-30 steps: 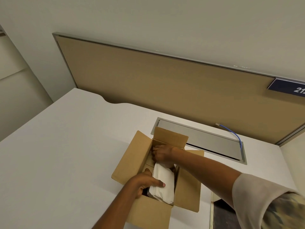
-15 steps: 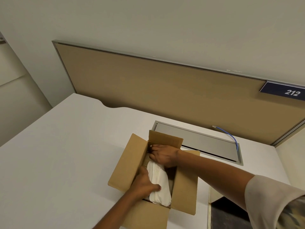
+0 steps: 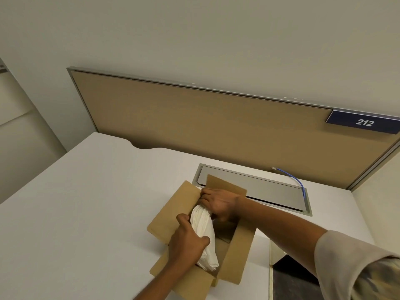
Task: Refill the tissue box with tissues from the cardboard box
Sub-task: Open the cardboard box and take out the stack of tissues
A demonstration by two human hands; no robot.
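An open brown cardboard box (image 3: 236, 256) stands on the white desk (image 3: 75, 213), its flaps spread outward. A white stack of tissues (image 3: 205, 237) rises out of the box, tilted and bent. My left hand (image 3: 188, 241) grips the near side of the stack. My right hand (image 3: 218, 202) holds its far end, close to the back flap. No tissue box is in view.
A grey metal cable hatch (image 3: 259, 189) is set into the desk behind the box, with a blue cable (image 3: 296, 182) coming out of it. A tan partition panel (image 3: 205, 131) with a "212" sign (image 3: 363, 122) backs the desk. The desk edge and a dark gap (image 3: 290, 276) lie at the right.
Both hands have lifted the tissue stack higher out of the cardboard box; the stack has bent and narrowed in their grip. The view has shifted slightly downward.
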